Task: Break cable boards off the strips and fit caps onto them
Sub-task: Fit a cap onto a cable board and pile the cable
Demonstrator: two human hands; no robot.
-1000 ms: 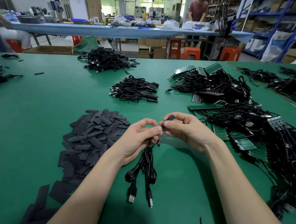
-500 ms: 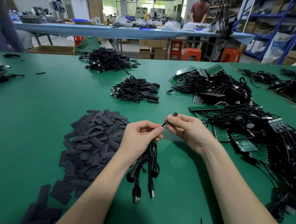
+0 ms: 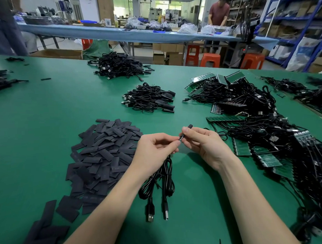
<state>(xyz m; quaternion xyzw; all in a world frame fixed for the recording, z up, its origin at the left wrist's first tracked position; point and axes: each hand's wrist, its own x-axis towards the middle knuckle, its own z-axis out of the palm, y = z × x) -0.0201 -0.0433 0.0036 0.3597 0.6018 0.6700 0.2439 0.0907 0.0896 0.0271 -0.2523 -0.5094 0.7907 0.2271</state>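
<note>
- The green table (image 3: pixel 47 125) carries all the work; I can read no writing or brand on anything here.
- At the right lies a big tangle of black cables with green board strips (image 3: pixel 224 118); too many to count.
- At the left is a heap of flat black caps (image 3: pixel 106 151), also too many to count.
- Two finished cable piles (image 3: pixel 148 98) lie further back, one behind the other.
- The left hand (image 3: pixel 154 151) grips two looped cables (image 3: pixel 165 176); two USB plugs hang below.
- The right hand (image 3: pixel 203 144) pinches a small black cap (image 3: pixel 189 127) at the cable's end, between both hands.
</note>
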